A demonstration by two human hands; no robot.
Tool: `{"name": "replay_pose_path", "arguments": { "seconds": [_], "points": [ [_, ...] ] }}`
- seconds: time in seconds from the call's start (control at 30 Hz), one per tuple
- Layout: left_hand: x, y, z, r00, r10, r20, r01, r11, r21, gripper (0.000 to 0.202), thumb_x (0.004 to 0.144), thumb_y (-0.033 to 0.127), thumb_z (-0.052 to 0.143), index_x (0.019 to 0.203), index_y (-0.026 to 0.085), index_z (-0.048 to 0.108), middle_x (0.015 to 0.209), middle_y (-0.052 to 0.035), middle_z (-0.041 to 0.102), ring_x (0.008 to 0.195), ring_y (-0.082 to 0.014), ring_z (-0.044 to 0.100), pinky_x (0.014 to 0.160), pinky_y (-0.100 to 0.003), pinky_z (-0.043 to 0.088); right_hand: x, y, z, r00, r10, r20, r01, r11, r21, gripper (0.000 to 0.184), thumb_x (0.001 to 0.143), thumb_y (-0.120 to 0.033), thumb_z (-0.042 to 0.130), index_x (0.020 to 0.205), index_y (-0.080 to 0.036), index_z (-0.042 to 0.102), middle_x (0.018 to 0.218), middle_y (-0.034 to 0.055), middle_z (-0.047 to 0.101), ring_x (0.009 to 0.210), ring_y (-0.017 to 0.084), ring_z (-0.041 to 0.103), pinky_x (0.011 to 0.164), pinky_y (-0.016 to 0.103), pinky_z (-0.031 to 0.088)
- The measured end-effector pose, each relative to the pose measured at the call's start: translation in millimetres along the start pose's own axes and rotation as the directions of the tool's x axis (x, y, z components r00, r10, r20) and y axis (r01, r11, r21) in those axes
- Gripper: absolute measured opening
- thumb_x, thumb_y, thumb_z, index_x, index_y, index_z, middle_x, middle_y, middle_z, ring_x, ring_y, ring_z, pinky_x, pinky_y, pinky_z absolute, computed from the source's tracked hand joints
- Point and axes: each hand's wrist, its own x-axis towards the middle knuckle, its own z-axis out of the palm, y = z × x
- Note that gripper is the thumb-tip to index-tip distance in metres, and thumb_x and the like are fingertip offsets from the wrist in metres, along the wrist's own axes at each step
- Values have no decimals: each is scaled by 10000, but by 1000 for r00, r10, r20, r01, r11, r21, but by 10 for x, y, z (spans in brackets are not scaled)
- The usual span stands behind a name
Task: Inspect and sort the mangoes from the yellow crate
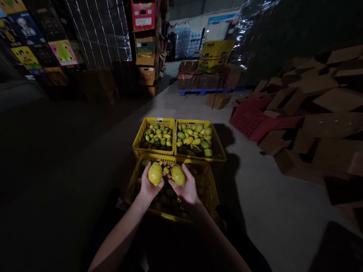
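Note:
Each of my hands holds up one yellow lemon over the near yellow crate [214,190]. My left hand [147,188] is closed around the left lemon [155,174], its fingers partly behind the fruit. Level with it, my right hand [189,188] grips the right lemon [178,175], which looks slightly greener. The two fruits are a little apart. Below them, the fruit inside the near crate lies in deep shadow. Beyond stand two more yellow crates side by side: the left crate [139,142] has smaller yellow and green lemons, the right crate [218,144] larger ones.
A red crate [249,119] lies tipped on the right beside a heap of cardboard boxes [335,141]. Farther back are a blue pallet [200,92] with boxes, a tall carton stack [146,45] and printed boxes [26,28] at left.

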Motion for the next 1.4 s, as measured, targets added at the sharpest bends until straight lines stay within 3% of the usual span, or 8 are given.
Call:
{"name": "replay_pose_path", "arguments": {
  "seconds": [0.23,0.63,0.83,0.93,1.0,1.17,1.27,1.4],
  "points": [
    [7,-82,-20,999,48,-20,-49,997,-66,237,851,288,486,974,182,658,969,-58,696,832,-167,667,738,-283,542,16,-2,60,983,44,-181,-7,980,200,207,829,-235,455,766,-168,640,665,13,698,623,123,651,584,221,542],
    [45,-105,-71,999,48,-10,-48,990,-133,314,846,333,469,1057,174,638,1033,-66,683,975,-181,627,893,-316,479,6,27,70,980,24,-196,19,977,215,245,853,-267,423,823,-188,653,742,26,717,725,126,671,613,217,538],
    [18,-125,-27,999,30,13,-28,990,-136,360,853,366,439,1089,160,617,1086,-70,670,1078,-211,584,927,-347,452,23,-30,94,926,-298,-231,256,947,-196,210,834,-322,513,747,-197,658,745,-2,690,692,114,630,613,205,501],
    [1,-173,-16,999,-29,18,31,993,-118,399,865,414,395,1130,193,596,1115,-65,660,1104,-222,567,956,-428,414,0,-43,104,799,-597,-77,468,696,-545,159,807,-338,577,791,-219,681,833,-1,673,794,132,596,747,230,471],
    [10,-214,-42,998,-69,-4,69,993,-98,417,862,438,394,1128,192,600,1078,-70,672,1079,-228,581,952,-436,410,-18,3,79,730,-667,147,517,400,-757,158,821,-326,561,847,-237,689,907,21,663,880,169,576,865,295,431],
    [84,-252,-163,999,36,-19,-37,997,-62,388,859,400,424,1042,134,639,956,-75,687,996,-214,616,914,-314,445,-38,282,-72,687,-458,565,508,-253,-823,314,814,-342,524,1073,-204,635,1231,129,552,1163,301,456,1002,483,327],
    [115,-231,-203,995,95,-17,-95,995,-11,343,863,348,430,1046,149,641,958,-65,679,1036,-225,598,916,-305,446,-37,424,-131,634,-390,668,507,-442,-740,507,724,-405,606,1160,-148,576,1337,183,450,1251,369,360,1013,535,298],
    [73,-286,-273,977,191,-96,-185,981,64,329,834,360,471,1066,189,629,1003,-73,665,1062,-233,585,932,-341,446,-16,508,-146,552,-336,763,579,-504,-641,626,681,-437,633,1227,-165,495,1209,156,565,1225,357,408,1042,565,242]
  ]
}}
